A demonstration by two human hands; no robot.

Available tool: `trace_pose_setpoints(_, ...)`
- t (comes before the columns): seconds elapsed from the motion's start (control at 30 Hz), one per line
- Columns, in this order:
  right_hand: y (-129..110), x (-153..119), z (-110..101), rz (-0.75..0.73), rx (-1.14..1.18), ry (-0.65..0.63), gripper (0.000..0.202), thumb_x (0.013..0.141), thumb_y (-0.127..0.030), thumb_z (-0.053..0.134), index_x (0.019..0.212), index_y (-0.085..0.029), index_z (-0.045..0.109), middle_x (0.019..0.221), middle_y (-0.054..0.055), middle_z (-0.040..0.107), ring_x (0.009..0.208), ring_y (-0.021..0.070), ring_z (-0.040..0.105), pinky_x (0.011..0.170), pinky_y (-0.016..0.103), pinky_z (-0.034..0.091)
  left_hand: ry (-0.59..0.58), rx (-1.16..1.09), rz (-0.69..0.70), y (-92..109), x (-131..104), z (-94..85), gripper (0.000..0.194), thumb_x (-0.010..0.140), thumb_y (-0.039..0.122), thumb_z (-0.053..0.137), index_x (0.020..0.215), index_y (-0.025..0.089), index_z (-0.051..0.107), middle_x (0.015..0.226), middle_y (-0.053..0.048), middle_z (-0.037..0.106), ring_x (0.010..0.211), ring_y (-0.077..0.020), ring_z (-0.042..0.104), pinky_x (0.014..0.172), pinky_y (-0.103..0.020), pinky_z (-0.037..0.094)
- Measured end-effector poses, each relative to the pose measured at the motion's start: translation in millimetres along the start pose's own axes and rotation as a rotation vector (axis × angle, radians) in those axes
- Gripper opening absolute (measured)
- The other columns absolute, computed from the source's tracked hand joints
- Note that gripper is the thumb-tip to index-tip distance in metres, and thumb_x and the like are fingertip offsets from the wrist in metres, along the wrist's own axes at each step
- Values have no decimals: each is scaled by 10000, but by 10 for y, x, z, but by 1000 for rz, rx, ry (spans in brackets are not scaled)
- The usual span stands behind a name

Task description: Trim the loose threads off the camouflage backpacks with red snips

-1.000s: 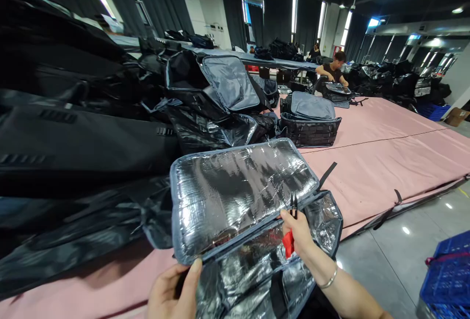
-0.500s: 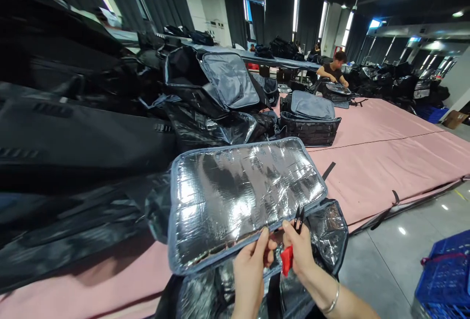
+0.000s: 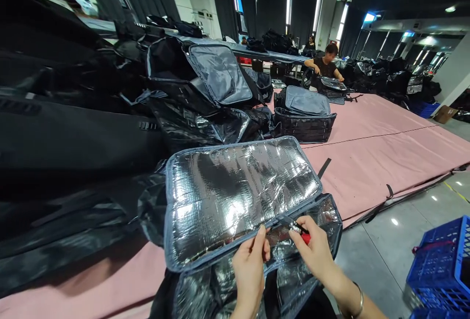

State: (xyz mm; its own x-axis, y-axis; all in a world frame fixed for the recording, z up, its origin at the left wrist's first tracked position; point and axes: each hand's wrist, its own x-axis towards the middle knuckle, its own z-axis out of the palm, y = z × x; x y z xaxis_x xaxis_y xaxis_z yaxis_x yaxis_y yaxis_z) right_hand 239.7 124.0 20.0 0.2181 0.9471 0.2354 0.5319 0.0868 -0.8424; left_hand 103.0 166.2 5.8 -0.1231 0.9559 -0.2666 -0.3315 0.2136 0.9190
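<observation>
A rectangular bag lid (image 3: 235, 196), lined with silver foil and edged in grey-blue binding, lies raised in front of me. My left hand (image 3: 250, 265) pinches its near edge between thumb and fingers. In my right hand (image 3: 312, 248) is a pair of thread snips (image 3: 295, 227) with black blades and a red part at the grip. The blade tips point left and lie at the binding, just right of my left hand; whether they touch it I cannot tell. Below the lid is the foil-lined bag body (image 3: 205, 287), partly hidden by my hands.
Pink cloth (image 3: 382, 147) covers the long table. Dark bags are heaped at the left, with an open bag (image 3: 216, 74) and a boxy bag (image 3: 304, 125) beyond the lid. A co-worker (image 3: 326, 66) handles a bag at the far side. Blue crates (image 3: 436, 260) stand on the floor at right.
My right hand has let go of the lid's edge and moved slightly right. The snips have turned from pointing up to pointing left at the binding. My left hand keeps its pinch.
</observation>
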Motion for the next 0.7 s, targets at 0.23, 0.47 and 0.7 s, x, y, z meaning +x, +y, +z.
trace_pose_setpoints(0.23, -28, 16, 91, -60, -93, 0, 131, 834, -324, 547, 873, -199, 545, 724, -13, 610, 658, 152, 585, 635, 227, 407, 1, -29, -7, -1, -20, -5, 401, 603, 509, 720, 683, 123, 649, 440, 60, 424, 406, -62, 342, 395, -195, 257)
trace_pose_setpoints(0.47, 109, 65, 68, 7, 9, 52, 152, 838, -343, 539, 852, -192, 535, 724, -14, 592, 651, 138, 558, 625, 222, 405, 20, 5, 14, 10, -19, -3, 411, 607, 516, 716, 618, 117, 621, 440, 49, 415, 414, -70, 346, 391, -206, 257)
trace_pose_setpoints(0.7, 308, -36, 313, 141, 193, 127, 223, 840, -406, 540, 862, -186, 513, 717, -16, 593, 639, 130, 535, 600, 219, 399, 20, -8, 18, -37, 10, -15, 439, 608, 520, 718, 720, 101, 649, 445, 54, 415, 421, -67, 336, 402, -205, 254)
